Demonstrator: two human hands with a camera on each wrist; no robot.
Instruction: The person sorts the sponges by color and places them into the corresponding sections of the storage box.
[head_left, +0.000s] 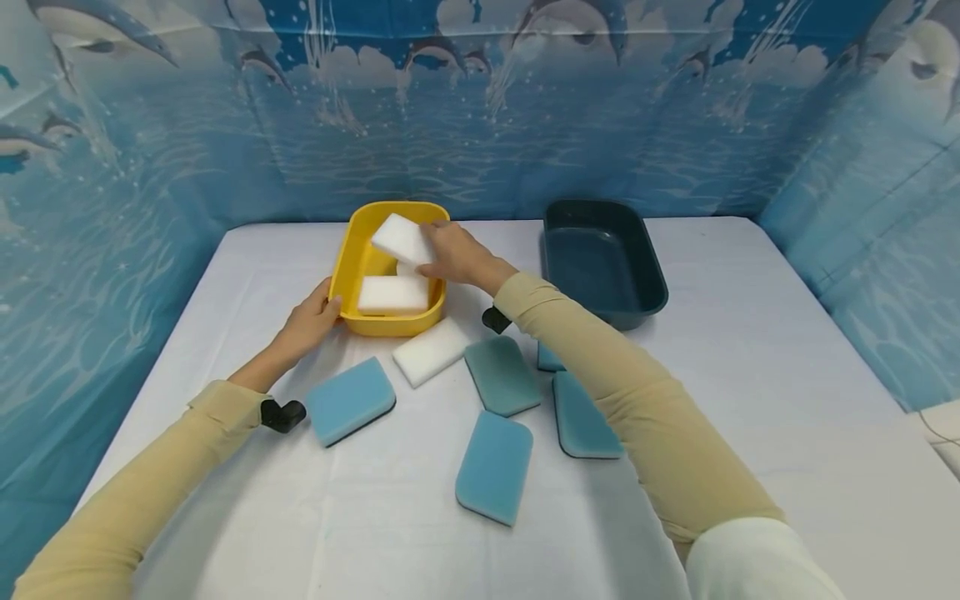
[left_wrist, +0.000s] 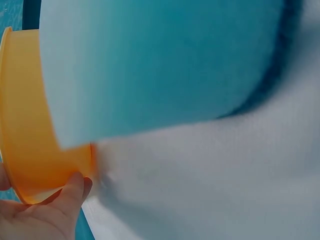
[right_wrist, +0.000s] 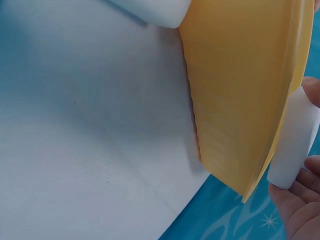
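My right hand [head_left: 463, 254] pinches a white sponge block [head_left: 401, 240] over the yellow basin [head_left: 337, 310]. In the right wrist view, thumb and fingers hold that block by its edges beside the basin's rim. Below it, another white sponge block [head_left: 393, 295] lies in the basin, and a further white piece there is partly hidden. At the basin's left side, my left hand [head_left: 311, 321] grips the rim and wall. In the left wrist view a blue sponge [left_wrist: 165, 60] close to the camera covers part of the basin.
One white sponge block [head_left: 432, 351] lies in front of the basin. Several blue sponges with dark undersides, such as one near the left wrist [head_left: 350, 401] and one in the middle [head_left: 494, 467], are spread over the white table. A dark blue basin [head_left: 600, 258] stands at back right.
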